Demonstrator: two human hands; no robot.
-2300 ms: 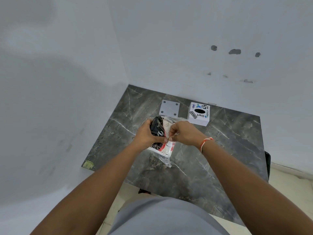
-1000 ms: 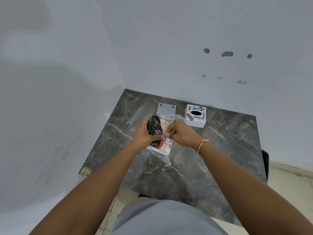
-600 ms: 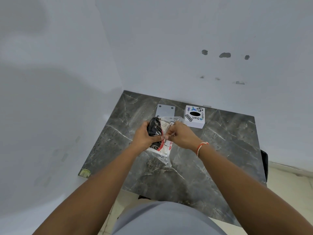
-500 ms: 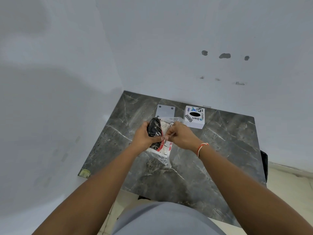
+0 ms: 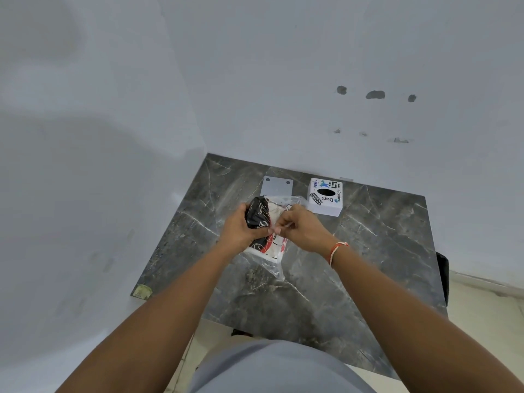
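A clear plastic bag point(image 5: 276, 269) holds a patterned pack in black, white and red point(image 5: 258, 212). I hold it a little above the dark marble table point(image 5: 377, 251). My left hand point(image 5: 241, 231) grips the pack's black end from the left, thumb across its front. My right hand point(image 5: 302, 228) pinches the plastic at the pack's middle, fingertips close to my left thumb. The bag's loose lower end hangs toward me.
A white sticker-covered box point(image 5: 326, 197) with a black oval opening stands at the table's back. A flat grey plate point(image 5: 277, 186) with holes lies to its left. White walls close in at the left and back. A red-and-white thread circles my right wrist point(image 5: 336, 251).
Both hands have kept their hold on the bagged pack in about the same spot. The right fingers have shifted slightly along the plastic. The camera view drifted a little.
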